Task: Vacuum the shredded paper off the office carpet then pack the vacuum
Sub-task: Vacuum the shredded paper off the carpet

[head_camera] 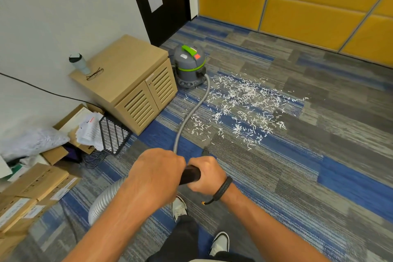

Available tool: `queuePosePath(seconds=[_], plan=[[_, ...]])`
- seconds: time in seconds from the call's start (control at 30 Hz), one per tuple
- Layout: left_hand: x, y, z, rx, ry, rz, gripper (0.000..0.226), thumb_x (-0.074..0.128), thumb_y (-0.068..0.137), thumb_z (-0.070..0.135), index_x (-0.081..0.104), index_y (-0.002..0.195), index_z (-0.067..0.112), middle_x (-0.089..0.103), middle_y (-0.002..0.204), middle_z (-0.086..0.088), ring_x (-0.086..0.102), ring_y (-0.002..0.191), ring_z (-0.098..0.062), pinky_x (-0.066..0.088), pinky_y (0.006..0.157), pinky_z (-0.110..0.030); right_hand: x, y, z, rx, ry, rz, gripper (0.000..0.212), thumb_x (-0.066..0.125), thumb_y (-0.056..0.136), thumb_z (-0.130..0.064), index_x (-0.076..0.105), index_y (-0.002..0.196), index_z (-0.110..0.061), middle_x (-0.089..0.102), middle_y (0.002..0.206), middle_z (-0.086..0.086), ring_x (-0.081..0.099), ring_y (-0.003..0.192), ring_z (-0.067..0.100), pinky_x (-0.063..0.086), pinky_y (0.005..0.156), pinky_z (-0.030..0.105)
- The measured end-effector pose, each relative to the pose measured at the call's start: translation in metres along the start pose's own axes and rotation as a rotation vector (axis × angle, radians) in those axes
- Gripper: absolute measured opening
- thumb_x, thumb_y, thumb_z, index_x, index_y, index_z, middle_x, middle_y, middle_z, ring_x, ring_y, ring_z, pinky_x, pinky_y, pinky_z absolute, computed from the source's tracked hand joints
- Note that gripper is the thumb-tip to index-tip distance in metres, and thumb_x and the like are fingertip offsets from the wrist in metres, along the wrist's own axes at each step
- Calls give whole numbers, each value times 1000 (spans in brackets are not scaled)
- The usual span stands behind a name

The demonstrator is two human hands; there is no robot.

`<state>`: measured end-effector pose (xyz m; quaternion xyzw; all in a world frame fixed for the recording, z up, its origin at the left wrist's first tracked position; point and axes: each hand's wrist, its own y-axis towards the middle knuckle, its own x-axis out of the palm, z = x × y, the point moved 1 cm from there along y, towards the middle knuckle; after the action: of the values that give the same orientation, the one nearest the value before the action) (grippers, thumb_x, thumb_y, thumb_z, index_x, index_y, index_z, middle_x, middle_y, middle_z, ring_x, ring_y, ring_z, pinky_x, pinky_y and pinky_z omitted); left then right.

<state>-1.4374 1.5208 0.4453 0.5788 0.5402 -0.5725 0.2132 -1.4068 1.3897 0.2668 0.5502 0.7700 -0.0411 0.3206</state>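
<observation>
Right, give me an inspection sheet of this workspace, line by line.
Surface: carpet, blue and grey stripes.
Job's things: shredded paper scattered ahead, not yet picked up; grey-green vacuum beside the cabinet; hose runs from it to the hands.
Clutter: cardboard boxes, loose papers, black mesh panel by the wall.
Grips: left hand and right hand both hold the black wand handle.
Cables: black cable along the wall.
Surroundings: bottle and glasses on the cabinet; yellow panels; dark door.
</observation>
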Motion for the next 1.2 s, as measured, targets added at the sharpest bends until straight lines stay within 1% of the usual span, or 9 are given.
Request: queuePosePath(seconds=[0.17, 0.27, 0.43, 0.53, 0.63, 0.77, 0.9, 1.07, 1.2], plan=[[-5, 9, -13, 20, -3, 8, 22, 64, 95, 37, 63, 117, 32, 69, 97, 5, 68, 91, -16, 50, 73, -31, 2, 13, 2, 15, -9, 10, 15, 70, 71, -28, 57, 66, -23, 58, 57, -8, 52, 52, 9, 29, 56, 4], [-7, 13, -16, 41, 19, 21, 25, 64, 95, 32, 63, 120, 31, 70, 101, 5, 68, 94, -17, 53, 77, -33, 1, 16, 2, 9, -29, 46, 14, 67, 71, -30, 56, 65, -23, 56, 56, -8, 52, 52, 9, 26, 57, 3], [-4, 34, -19, 26, 54, -9, 24, 65, 95, 30, 64, 119, 28, 70, 100, 5, 69, 94, -19, 52, 74, -33, -5, 32, 17, 56, -81, 34, 13, 65, 68, -27, 53, 63, -24, 54, 55, -10, 42, 50, 3, 26, 54, 10], [-3, 44, -17, 40, 29, -46, 25, 67, 94, 26, 64, 118, 26, 70, 100, 3, 69, 94, -21, 54, 77, -35, -5, 35, 28, 80, -92, 11, 27, 71, 66, -20, 47, 65, -32, 46, 56, -18, 40, 50, 2, 29, 51, 14], [-2, 44, -20, 56, 10, -22, 25, 67, 93, 24, 65, 117, 27, 70, 98, 3, 69, 93, -21, 54, 77, -35, -1, 29, 30, 94, -99, 23, 16, 69, 69, -27, 53, 65, -27, 53, 55, -12, 40, 50, 3, 32, 51, 20], [5, 41, -31, 55, 2, 9, 21, 66, 94, 28, 65, 115, 29, 69, 93, 5, 68, 89, -19, 55, 75, -35, 6, 32, 24, 60, -114, 43, 14, 64, 70, -34, 59, 65, -22, 56, 55, -8, 51, 49, 11, 35, 51, 22], [11, 39, -43, 14, -11, -20, 28, 68, 92, 28, 64, 120, 28, 67, 94, 5, 66, 90, -19, 45, 69, -32, 16, 46, 21, 44, -85, -5, 15, 66, 70, -29, 55, 63, -23, 55, 55, -9, 44, 49, 4, 29, 52, 12], [15, 36, -55, -31, -24, -45, 33, 69, 92, 31, 63, 124, 28, 69, 102, 4, 68, 96, -19, 46, 73, -32, 29, 63, 20, 17, -71, -60, 16, 63, 73, -31, 58, 65, -18, 58, 56, -6, 53, 51, 10, 37, 51, 19], [14, 42, -57, -46, -27, -66, 30, 67, 91, 28, 63, 121, 26, 64, 92, 5, 66, 88, -18, 49, 71, -32, 30, 72, 22, 14, -64, -91, 16, 59, 72, -32, 60, 66, -17, 59, 58, -6, 52, 52, 8, 39, 52, 21]])
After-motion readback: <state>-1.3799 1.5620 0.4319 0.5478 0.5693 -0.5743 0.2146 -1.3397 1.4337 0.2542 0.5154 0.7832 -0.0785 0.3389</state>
